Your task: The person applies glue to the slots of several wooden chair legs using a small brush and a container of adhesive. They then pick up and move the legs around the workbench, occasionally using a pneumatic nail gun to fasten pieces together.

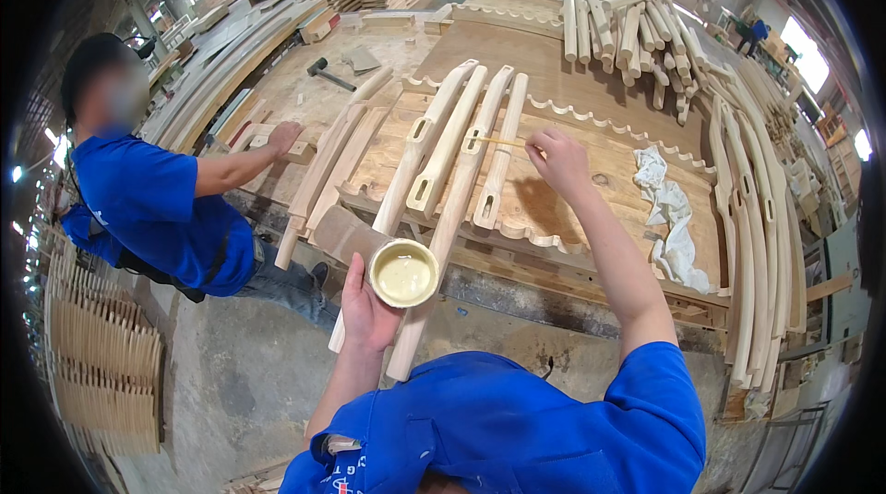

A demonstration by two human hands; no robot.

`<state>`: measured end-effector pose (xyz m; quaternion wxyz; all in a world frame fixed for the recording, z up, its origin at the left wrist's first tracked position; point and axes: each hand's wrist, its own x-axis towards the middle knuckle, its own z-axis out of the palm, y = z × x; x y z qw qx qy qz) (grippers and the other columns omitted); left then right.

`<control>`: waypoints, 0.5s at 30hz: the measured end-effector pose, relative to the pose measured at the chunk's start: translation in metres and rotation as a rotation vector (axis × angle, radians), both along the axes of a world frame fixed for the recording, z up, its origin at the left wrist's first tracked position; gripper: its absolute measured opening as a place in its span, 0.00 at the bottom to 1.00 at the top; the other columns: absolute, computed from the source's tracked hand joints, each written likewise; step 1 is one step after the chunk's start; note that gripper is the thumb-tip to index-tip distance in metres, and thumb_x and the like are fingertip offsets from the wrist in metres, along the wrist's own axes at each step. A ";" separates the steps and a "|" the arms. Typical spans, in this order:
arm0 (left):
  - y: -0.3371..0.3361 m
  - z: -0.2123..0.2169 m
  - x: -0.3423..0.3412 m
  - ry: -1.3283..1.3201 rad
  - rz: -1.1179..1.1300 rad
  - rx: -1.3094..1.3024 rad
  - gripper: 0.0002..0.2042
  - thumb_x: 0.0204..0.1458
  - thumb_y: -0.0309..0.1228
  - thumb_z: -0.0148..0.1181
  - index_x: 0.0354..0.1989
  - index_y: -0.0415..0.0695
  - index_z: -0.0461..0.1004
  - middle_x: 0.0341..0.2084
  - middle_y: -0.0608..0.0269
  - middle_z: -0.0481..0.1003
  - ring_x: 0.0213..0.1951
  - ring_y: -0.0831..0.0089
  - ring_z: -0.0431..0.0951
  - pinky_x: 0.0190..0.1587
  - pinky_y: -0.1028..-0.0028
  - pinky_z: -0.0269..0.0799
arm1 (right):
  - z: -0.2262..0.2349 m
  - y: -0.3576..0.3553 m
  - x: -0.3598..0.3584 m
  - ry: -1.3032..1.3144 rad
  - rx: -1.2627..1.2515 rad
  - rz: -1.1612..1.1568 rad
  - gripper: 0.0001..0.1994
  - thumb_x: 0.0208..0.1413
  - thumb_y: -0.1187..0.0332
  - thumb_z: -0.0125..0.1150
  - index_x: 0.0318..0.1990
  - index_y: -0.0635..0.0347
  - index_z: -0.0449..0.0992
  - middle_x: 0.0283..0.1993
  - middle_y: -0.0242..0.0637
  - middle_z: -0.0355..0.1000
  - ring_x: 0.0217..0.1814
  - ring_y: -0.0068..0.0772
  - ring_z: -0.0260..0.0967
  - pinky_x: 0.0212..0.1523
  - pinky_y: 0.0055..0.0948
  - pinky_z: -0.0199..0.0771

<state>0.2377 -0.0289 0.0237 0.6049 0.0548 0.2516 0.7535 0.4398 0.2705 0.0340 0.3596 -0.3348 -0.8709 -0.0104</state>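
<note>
My left hand is closed round the side of a round cup with pale cream liquid inside, held over the near ends of the wooden pieces. Between the fingers of my right hand is a thin stick, its far tip at a slot in a shaped wooden leg. On either side of this piece lie more slotted pieces: a wooden leg to the left and a shorter wooden bar to the right. Each has an oval slot cut into it.
A co-worker in blue stands at the left, one hand on a wood piece. A mallet lies on the bench behind. Scalloped rails edge the work board, where a crumpled white cloth lies. Wooden legs are stacked at right.
</note>
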 end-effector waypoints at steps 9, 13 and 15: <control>0.001 0.005 0.005 0.019 0.004 -0.018 0.27 0.62 0.49 0.34 0.56 0.37 0.63 0.54 0.54 0.68 0.58 0.61 0.65 0.61 0.60 0.57 | 0.000 0.002 0.009 0.105 0.103 -0.033 0.03 0.47 0.68 0.61 0.27 0.52 0.74 0.28 0.30 0.69 0.32 0.35 0.69 0.30 0.34 0.69; 0.003 0.009 0.007 0.031 0.012 -0.050 0.28 0.62 0.49 0.33 0.57 0.36 0.62 0.55 0.53 0.67 0.58 0.61 0.65 0.62 0.60 0.56 | -0.007 -0.007 0.016 0.061 0.186 -0.011 0.04 0.44 0.69 0.63 0.26 0.51 0.73 0.27 0.29 0.69 0.32 0.34 0.69 0.29 0.33 0.68; 0.003 0.009 0.007 0.042 0.014 -0.069 0.27 0.62 0.49 0.33 0.57 0.37 0.62 0.55 0.54 0.67 0.58 0.60 0.65 0.61 0.59 0.58 | -0.010 -0.019 0.021 0.057 0.201 0.021 0.04 0.43 0.70 0.64 0.26 0.51 0.73 0.27 0.29 0.69 0.31 0.34 0.68 0.28 0.33 0.68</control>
